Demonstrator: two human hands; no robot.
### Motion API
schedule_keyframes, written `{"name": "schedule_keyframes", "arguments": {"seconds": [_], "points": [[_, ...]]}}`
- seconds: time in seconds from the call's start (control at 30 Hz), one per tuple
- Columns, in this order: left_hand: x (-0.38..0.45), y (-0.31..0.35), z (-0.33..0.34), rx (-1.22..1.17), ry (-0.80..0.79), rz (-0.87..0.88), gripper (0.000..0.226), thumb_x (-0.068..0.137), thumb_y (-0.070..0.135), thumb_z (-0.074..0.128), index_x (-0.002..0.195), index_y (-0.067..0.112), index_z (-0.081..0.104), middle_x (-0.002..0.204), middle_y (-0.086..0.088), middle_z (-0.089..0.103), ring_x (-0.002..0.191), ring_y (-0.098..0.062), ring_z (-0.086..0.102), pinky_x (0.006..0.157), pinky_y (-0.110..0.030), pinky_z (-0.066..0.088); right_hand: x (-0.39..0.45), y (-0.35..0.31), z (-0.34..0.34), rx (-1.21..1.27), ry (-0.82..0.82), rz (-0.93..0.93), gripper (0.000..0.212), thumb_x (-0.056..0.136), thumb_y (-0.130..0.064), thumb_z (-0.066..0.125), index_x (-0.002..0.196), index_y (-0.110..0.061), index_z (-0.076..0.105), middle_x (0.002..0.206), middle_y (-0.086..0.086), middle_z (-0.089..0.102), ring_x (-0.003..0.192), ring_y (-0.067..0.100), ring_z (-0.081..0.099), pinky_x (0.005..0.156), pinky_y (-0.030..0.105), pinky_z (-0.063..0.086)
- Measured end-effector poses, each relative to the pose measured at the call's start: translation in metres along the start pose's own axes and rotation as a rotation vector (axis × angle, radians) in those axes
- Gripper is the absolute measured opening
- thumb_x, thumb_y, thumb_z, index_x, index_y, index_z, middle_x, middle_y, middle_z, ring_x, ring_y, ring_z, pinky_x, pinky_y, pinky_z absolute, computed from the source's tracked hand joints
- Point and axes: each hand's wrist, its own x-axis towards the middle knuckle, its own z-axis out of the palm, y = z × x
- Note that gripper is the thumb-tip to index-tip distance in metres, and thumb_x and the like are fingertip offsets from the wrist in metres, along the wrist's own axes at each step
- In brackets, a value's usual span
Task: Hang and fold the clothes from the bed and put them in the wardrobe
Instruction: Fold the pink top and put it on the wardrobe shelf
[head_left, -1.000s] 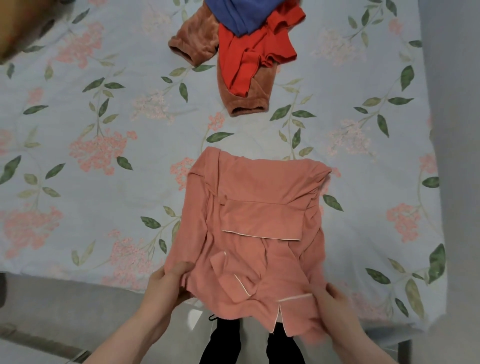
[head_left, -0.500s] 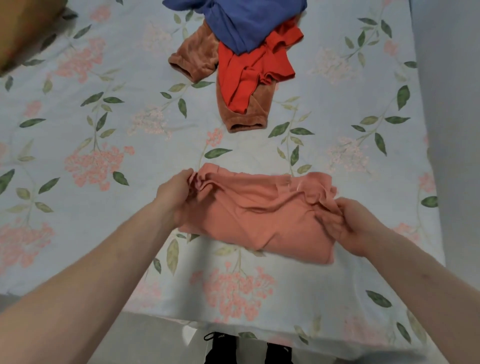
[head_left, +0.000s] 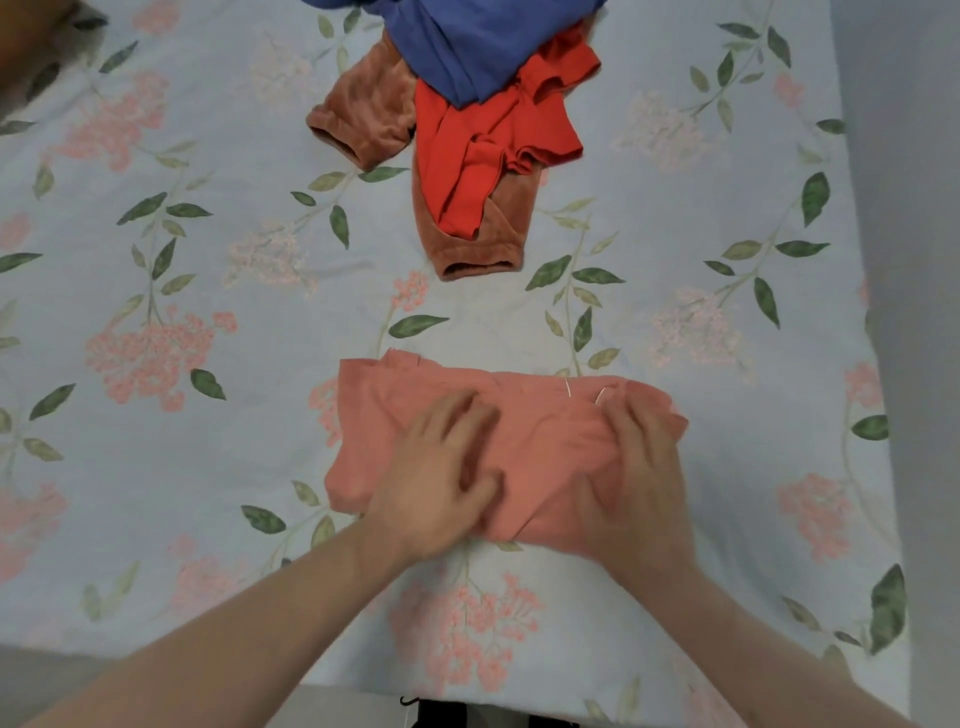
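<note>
Bed (head_left: 208, 467) fills nearly the whole view, covered by a pale blue sheet printed with pink flower clusters and green leaf sprigs. Sheet lies mostly flat; faint creases near centre. At 3 o'clock, a plain grey-white wall (head_left: 914, 260) runs along the bed's edge, top to bottom. At 7 o'clock, a strip of light grey floor (head_left: 47, 680) shows below the bed's near edge. At 11 o'clock, a brown blurred surface (head_left: 26, 36), identity unclear. Light soft and even, no hard shadows

On the bed (head_left: 208, 467), the folded garment (head_left: 415, 415) lies near the 6 o'clock edge, both hands flat on it: left hand (head_left: 441, 483) at 9 o'clock, right hand (head_left: 639, 478) at 3. A clothes pile (head_left: 467, 130) lies well apart at 12 o'clock.
</note>
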Motion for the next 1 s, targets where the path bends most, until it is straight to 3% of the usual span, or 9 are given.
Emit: {"name": "schedule_keyframes", "arguments": {"seconds": [0.1, 0.17, 0.27, 0.37, 0.43, 0.57, 0.73, 1.0], "points": [[0.019, -0.004, 0.024, 0.219, -0.197, -0.009, 0.077, 0.096, 0.065, 0.035, 0.161, 0.038, 0.004, 0.169, 0.004, -0.012, 0.155, -0.021, -0.016, 0.125, -0.051, -0.008, 0.011, 0.012, 0.023, -0.165, -0.162, 0.087, 0.080, 0.092, -0.054, 0.041, 0.161, -0.017, 0.022, 0.169, 0.006, 0.017, 0.157, 0.028, 0.013, 0.124, 0.057, 0.016], [0.038, -0.010, 0.032, 0.285, -0.241, -0.062, 0.081, 0.096, 0.073, 0.026, 0.159, 0.039, -0.011, 0.165, 0.004, -0.028, 0.151, -0.023, -0.030, 0.121, -0.056, -0.017, 0.031, 0.018, 0.031, -0.214, -0.262, 0.163, 0.086, 0.092, -0.065, 0.024, 0.163, -0.019, 0.009, 0.171, 0.006, 0.005, 0.157, 0.028, -0.002, 0.126, 0.054, 0.002], [0.066, -0.022, 0.040, 0.358, -0.297, -0.137, 0.088, 0.090, 0.082, 0.015, 0.158, 0.038, -0.017, 0.163, 0.003, -0.033, 0.149, -0.025, -0.034, 0.117, -0.060, -0.022, 0.065, 0.028, 0.037, -0.251, -0.405, 0.284, 0.085, 0.097, -0.071, 0.021, 0.162, -0.027, -0.010, 0.170, 0.004, -0.016, 0.155, 0.027, -0.017, 0.125, 0.055, -0.006], [0.083, -0.027, 0.047, 0.383, -0.386, -0.166, 0.092, 0.087, 0.085, 0.014, 0.156, 0.037, -0.024, 0.160, 0.004, -0.040, 0.145, -0.026, -0.040, 0.113, -0.062, -0.027, 0.084, 0.038, 0.046, -0.283, -0.468, 0.307, 0.086, 0.096, -0.072, 0.025, 0.161, -0.030, -0.013, 0.168, 0.003, -0.024, 0.154, 0.028, -0.024, 0.122, 0.061, -0.009], [0.090, -0.028, 0.049, 0.375, -0.435, -0.185, 0.093, 0.087, 0.086, 0.015, 0.152, 0.037, -0.030, 0.157, 0.004, -0.045, 0.142, -0.026, -0.044, 0.111, -0.061, -0.030, 0.089, 0.044, 0.052, -0.292, -0.473, 0.291, 0.090, 0.091, -0.078, 0.018, 0.160, -0.031, -0.015, 0.166, 0.003, -0.028, 0.153, 0.029, -0.027, 0.120, 0.063, -0.012], [0.099, -0.028, 0.052, 0.370, -0.523, -0.220, 0.093, 0.086, 0.086, 0.015, 0.144, 0.037, -0.040, 0.149, 0.003, -0.055, 0.137, -0.029, -0.051, 0.108, -0.063, -0.032, 0.094, 0.052, 0.061, -0.314, -0.502, 0.282, 0.097, 0.077, -0.081, 0.000, 0.158, -0.032, -0.021, 0.164, 0.004, -0.034, 0.151, 0.032, -0.029, 0.117, 0.066, -0.016], [0.108, -0.025, 0.054, 0.384, -0.621, -0.263, 0.095, 0.088, 0.083, 0.017, 0.145, 0.034, -0.041, 0.141, 0.001, -0.062, 0.132, -0.032, -0.055, 0.107, -0.068, -0.029, 0.096, 0.056, 0.064, -0.327, -0.506, 0.294, 0.097, 0.077, -0.081, -0.001, 0.157, -0.032, -0.022, 0.161, 0.003, -0.040, 0.151, 0.033, -0.030, 0.115, 0.065, -0.018], [0.113, -0.023, 0.051, 0.404, -0.636, -0.272, 0.094, 0.089, 0.082, 0.017, 0.144, 0.033, -0.041, 0.140, 0.001, -0.063, 0.132, -0.033, -0.055, 0.106, -0.068, -0.029, 0.099, 0.058, 0.068, -0.330, -0.478, 0.281, 0.096, 0.078, -0.082, 0.002, 0.157, -0.032, -0.019, 0.159, 0.001, -0.040, 0.152, 0.034, -0.026, 0.115, 0.065, -0.017]]}}
